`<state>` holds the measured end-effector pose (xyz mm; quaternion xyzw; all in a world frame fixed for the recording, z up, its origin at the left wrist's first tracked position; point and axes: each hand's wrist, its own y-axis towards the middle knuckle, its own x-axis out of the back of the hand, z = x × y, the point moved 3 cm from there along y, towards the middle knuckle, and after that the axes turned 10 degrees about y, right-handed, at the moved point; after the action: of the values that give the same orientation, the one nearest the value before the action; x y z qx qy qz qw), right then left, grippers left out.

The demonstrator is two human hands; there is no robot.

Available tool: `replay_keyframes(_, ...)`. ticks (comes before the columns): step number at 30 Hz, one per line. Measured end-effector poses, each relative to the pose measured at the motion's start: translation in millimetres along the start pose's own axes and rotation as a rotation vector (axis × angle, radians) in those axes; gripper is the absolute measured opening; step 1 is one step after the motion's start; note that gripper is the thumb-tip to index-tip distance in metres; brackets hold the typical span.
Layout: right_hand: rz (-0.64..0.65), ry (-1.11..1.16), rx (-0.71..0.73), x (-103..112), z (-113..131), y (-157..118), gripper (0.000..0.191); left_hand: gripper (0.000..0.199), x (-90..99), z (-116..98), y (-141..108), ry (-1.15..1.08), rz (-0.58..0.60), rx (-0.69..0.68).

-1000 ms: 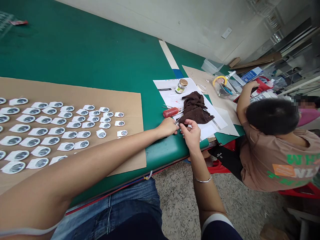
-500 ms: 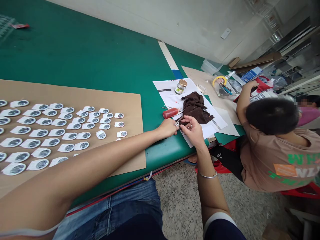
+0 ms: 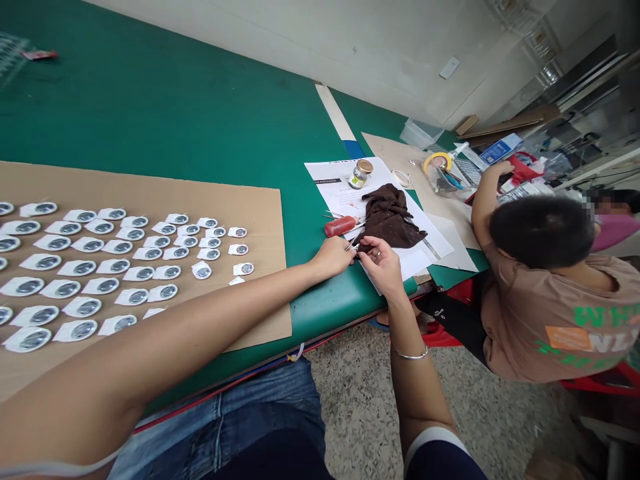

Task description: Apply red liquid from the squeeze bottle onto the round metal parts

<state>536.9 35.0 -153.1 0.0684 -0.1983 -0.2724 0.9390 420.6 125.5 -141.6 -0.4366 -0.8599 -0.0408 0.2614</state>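
Note:
My left hand (image 3: 332, 259) is closed at the table edge, a thin metal tool (image 3: 352, 243) poking out of its fingers. Facing it, my right hand (image 3: 383, 265) is closed in a pinch, with a corner of the dark brown cloth (image 3: 390, 217) at its fingertips. The fingertips of both hands nearly meet; a tiny pale piece between them is too small to name. Just beyond my left hand lies a red-handled tool (image 3: 341, 226). Behind it, a small glass jar with a gold lid (image 3: 361, 173) stands on printed paper (image 3: 325, 172).
To the left, a cardboard sheet (image 3: 260, 207) carries rows of round lens-like pieces on white tabs (image 3: 83, 307). On the right a co-worker (image 3: 555, 287) sits near a yellow tape roll (image 3: 438, 161), a clear plastic box (image 3: 421, 133) and a blue box (image 3: 501, 148).
My right hand has shifted slightly left and down, nearer my left hand. The cloth, jar and lens pieces stay where they were.

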Motion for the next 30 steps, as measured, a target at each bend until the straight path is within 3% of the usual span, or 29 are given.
replay_keyframes(11, -0.06, 0.001, 0.009, -6, -8, 2, 0.039, 0.022, -0.9, 0, 0, 0.075, -0.02, 0.02)
replay_keyframes(30, -0.129, -0.06, 0.071, -8, 1, -3, 0.034, 0.018, -8.0, 5, 3, 0.215, -0.055, 0.028)
